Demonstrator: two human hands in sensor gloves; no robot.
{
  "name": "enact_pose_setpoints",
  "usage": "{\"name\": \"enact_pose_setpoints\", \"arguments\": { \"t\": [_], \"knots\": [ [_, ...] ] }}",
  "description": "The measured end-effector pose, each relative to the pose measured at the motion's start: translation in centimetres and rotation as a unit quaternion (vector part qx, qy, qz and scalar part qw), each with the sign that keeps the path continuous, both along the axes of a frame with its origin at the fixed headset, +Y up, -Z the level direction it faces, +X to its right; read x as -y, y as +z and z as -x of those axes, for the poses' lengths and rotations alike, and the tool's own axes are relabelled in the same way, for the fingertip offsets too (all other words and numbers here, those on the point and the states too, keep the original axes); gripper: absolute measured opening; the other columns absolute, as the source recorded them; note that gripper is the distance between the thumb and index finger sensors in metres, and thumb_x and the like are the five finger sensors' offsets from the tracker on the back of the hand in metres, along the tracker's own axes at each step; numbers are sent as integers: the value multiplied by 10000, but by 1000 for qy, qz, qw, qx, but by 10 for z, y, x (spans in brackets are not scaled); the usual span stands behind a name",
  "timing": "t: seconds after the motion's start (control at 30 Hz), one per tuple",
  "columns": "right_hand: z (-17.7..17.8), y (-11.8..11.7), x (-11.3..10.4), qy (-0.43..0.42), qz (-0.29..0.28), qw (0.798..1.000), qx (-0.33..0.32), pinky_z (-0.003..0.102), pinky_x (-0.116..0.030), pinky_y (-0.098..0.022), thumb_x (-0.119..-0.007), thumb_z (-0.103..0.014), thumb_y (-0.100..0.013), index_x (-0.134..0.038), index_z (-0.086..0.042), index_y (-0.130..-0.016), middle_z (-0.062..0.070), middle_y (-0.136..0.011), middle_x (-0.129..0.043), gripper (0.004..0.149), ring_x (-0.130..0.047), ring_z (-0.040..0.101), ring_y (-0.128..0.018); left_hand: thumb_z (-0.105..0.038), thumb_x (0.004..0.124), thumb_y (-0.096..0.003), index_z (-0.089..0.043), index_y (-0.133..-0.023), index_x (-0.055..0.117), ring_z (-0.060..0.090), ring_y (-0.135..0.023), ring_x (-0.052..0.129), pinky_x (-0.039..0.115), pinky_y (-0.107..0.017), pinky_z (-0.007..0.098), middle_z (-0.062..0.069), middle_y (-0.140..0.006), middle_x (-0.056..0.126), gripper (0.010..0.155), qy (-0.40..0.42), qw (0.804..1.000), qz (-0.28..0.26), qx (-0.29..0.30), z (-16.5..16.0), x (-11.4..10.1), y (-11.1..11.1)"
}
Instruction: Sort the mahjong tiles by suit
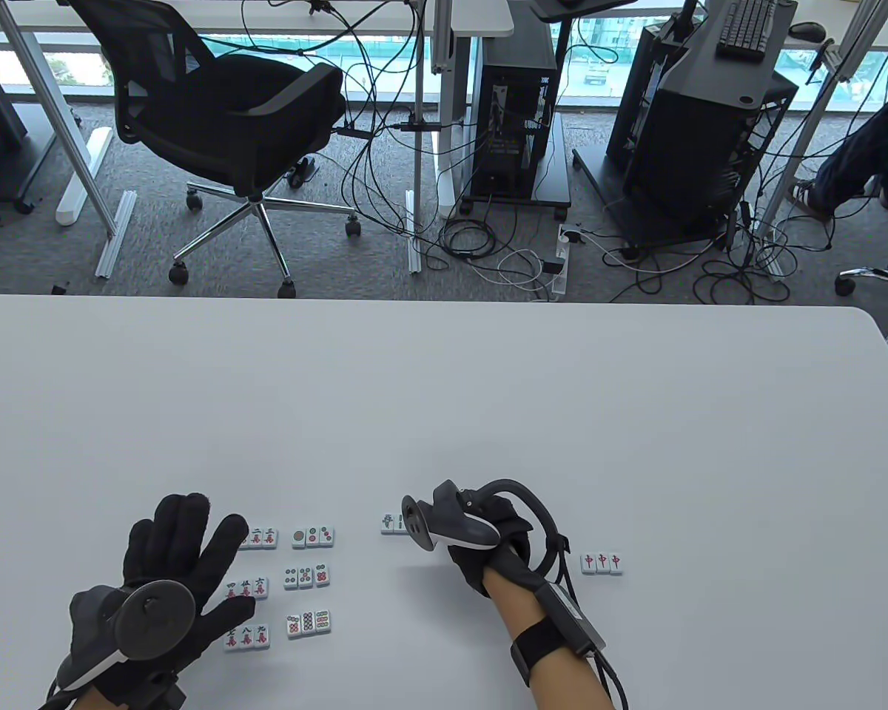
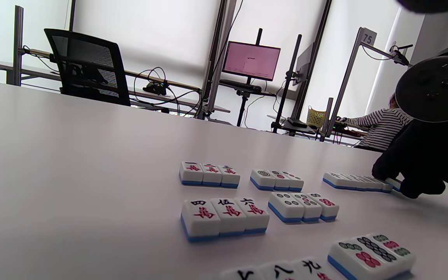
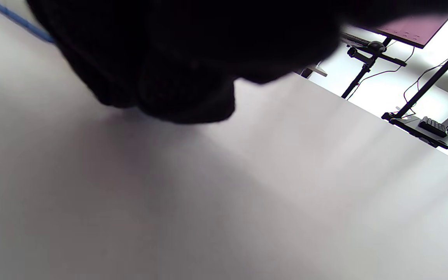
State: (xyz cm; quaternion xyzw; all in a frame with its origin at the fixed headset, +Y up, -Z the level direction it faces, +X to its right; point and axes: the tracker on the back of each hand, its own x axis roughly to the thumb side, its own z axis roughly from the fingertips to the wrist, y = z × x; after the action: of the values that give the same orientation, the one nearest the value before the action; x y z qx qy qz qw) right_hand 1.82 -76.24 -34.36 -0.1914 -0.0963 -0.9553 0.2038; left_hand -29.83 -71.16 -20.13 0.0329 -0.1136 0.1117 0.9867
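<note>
On the white bench [image 1: 444, 414], seen from above, the mahjong tiles lie face up in short rows of three; taking the circle-suit column [image 1: 309, 580] as landmark, the character-suit column [image 1: 249, 588] sits just to its left, a bamboo row [image 1: 393, 523] lies to its right and slightly farther back, and three red-character tiles [image 1: 601, 563] lie well to its right. The left hand [image 1: 170, 584] rests flat with fingers spread and straight, gripping nothing, its fingertips overlapping the character column's left edge. The right hand [image 1: 481, 536] hangs over the right end of the bamboo row, its fingers hidden beneath the tracker, so whether it pinches a tile cannot be told. From the left wrist, the circle rows [image 2: 303, 206] stand right of the character rows [image 2: 224, 216], and beyond them the right hand [image 2: 422, 171] has its dark fingertips down at the end of the bamboo row [image 2: 356, 182], touching it. From the right wrist, the gloved hand [image 3: 169, 66] fills the top as a dark blur over bare bench [image 3: 247, 202].
</note>
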Motion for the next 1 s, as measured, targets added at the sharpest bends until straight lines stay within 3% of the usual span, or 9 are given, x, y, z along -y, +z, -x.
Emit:
{"name": "enact_pose_setpoints", "arguments": {
  "t": [0.23,0.5,0.73,1.0],
  "knots": [
    [-3,-2,5,-6,-2,1000,3,281,-833,-106,-833,-372,-393,-771,-96,-874,-4,-415,-976,557,-909,114,-132,-745,607,-363,-421,-1080,271,206,-1100,-72,107,-799,577,-127,-1098,-88,856,-1,1000,1,1,0,0,0],
    [-26,13,-17,-41,-23,999,4,288,-841,-129,-821,-391,-393,-713,-98,-924,6,-449,-978,616,-921,124,-161,-745,607,-364,-419,-1081,272,208,-1099,-70,107,-799,577,-125,-1098,-87,856,-3,1000,3,2,0,0,0],
    [-68,41,-23,-15,36,999,32,284,-836,-122,-823,-390,-398,-722,-104,-924,5,-439,-980,607,-917,121,-152,-746,606,-362,-420,-1081,271,207,-1100,-70,106,-800,576,-126,-1098,-86,857,-7,1000,5,1,-1,0,0],
    [-95,68,-11,32,87,994,52,273,-828,-103,-843,-414,-381,-720,-107,-931,-5,-412,-980,642,-905,107,-128,-745,605,-363,-419,-1081,271,206,-1099,-70,105,-800,576,-126,-1098,-86,856,-13,1000,10,0,-3,1,0]
  ]
}}
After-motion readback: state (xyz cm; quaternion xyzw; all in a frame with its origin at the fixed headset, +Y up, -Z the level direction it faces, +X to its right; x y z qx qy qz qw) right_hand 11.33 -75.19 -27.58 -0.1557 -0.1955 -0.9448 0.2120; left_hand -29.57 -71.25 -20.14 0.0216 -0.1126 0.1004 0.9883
